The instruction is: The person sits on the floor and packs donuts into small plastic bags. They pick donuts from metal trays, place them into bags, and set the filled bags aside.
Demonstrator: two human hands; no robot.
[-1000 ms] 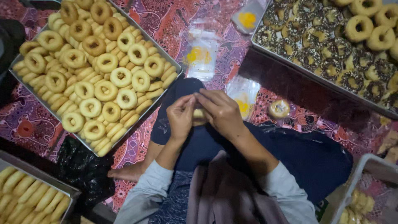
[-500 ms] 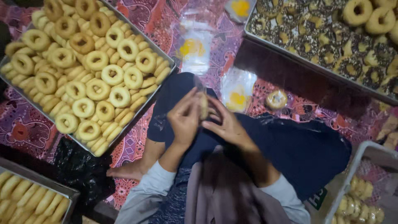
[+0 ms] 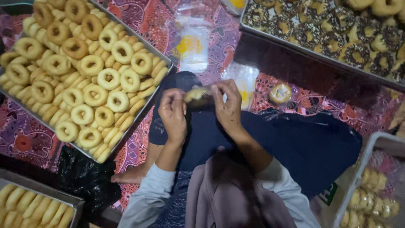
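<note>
I sit cross-legged on a patterned mat. My left hand [image 3: 173, 114] and my right hand [image 3: 228, 105] hold one topped doughnut in a clear plastic wrapper [image 3: 198, 98] between them, just above my dark-trousered knee. Both hands pinch the wrapper's ends with the fingertips. Clear plastic bags with a yellow print [image 3: 192, 46] lie on the mat just beyond my hands. Another wrapped doughnut [image 3: 280, 93] rests on the mat to the right of my right hand.
A metal tray [image 3: 162, 59] of plain ring doughnuts sits at the left. A tray of chocolate-topped doughnuts [image 3: 320, 29] is at the upper right. Another tray of plain doughnuts [image 3: 33, 207] is at the lower left, a white crate [image 3: 367, 156] with pastries at the lower right.
The hands have shifted slightly forward and apart, and the wrapped doughnut between them now lies flatter and shows more. The view has tilted a little.
</note>
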